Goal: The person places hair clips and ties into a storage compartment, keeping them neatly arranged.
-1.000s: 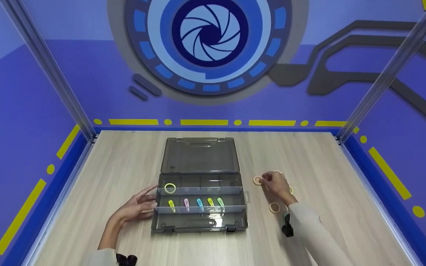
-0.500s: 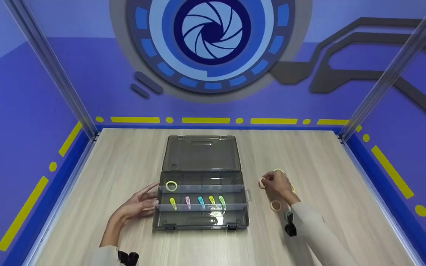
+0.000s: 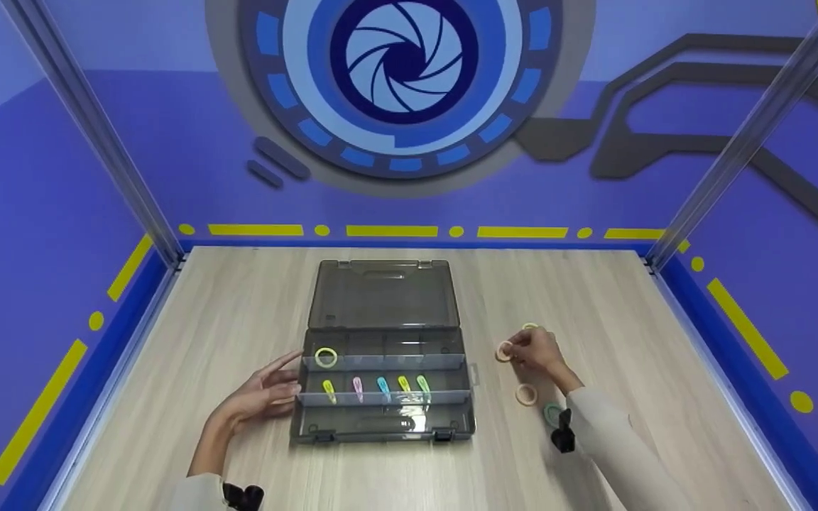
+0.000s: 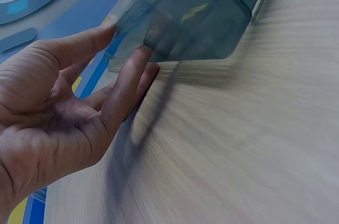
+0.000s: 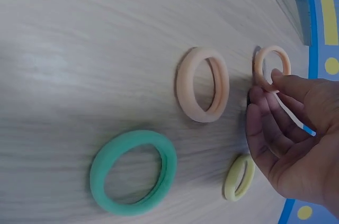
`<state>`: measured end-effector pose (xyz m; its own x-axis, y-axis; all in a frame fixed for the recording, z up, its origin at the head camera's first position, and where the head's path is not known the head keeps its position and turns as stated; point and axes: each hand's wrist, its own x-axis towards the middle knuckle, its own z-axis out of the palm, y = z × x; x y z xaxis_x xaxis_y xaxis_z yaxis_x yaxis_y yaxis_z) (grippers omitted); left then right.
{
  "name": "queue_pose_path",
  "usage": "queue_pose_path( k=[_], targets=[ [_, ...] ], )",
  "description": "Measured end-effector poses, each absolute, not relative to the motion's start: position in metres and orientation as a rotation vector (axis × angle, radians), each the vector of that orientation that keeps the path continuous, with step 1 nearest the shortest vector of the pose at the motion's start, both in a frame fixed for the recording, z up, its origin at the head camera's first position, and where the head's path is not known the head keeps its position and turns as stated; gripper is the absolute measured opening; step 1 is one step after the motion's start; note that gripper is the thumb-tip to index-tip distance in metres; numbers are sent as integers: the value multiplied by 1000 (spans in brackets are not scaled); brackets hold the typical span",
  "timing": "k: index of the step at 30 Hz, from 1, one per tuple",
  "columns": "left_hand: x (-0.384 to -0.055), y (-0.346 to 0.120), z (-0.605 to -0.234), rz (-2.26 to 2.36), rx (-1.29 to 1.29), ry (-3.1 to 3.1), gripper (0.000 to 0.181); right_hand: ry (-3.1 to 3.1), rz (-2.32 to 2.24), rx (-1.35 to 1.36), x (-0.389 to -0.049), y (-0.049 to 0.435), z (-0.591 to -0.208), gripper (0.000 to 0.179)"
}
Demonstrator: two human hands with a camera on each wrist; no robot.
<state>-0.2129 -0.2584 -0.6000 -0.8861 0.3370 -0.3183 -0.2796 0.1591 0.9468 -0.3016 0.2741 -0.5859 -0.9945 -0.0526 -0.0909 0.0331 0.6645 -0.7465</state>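
Between thumb and fingertips, my right hand [image 3: 538,350] pinches a peach hair tie [image 5: 258,69], tilted up right of the box. A second peach hair tie [image 5: 185,83] and a green hair tie [image 5: 98,173] lie flat nearer me. Beside the hand lies a pale yellow hair tie [image 5: 229,184]. My left hand [image 3: 256,401] has its fingers extended against the left side of the smoky clear organizer box [image 3: 380,438]. The box stands open. Its back compartment holds a yellow hair tie [image 3: 317,357]; its middle one holds several snap hair clips [image 3: 383,387].
The box lid [image 3: 384,294] is folded back flat on the wooden table [image 3: 231,305]. Two clear dividers split the box into long rows. Blue printed walls [image 3: 409,213] enclose the table at the back and sides. Another yellow hair tie [image 3: 530,326] partly shows behind the right hand.
My right hand has gripped the peach hair tie, tilted it up and drawn it slightly right. The green hair tie has come into view near the right sleeve. My left hand stays by the box.
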Motion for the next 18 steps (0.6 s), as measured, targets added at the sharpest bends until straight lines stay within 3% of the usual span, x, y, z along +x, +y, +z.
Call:
queue_pose_path(
  k=[18],
  targets=[
    [-213, -257, -601, 1799, 63, 1946, 81, 2505, -1598, 40, -295, 298, -580, 19]
  ],
)
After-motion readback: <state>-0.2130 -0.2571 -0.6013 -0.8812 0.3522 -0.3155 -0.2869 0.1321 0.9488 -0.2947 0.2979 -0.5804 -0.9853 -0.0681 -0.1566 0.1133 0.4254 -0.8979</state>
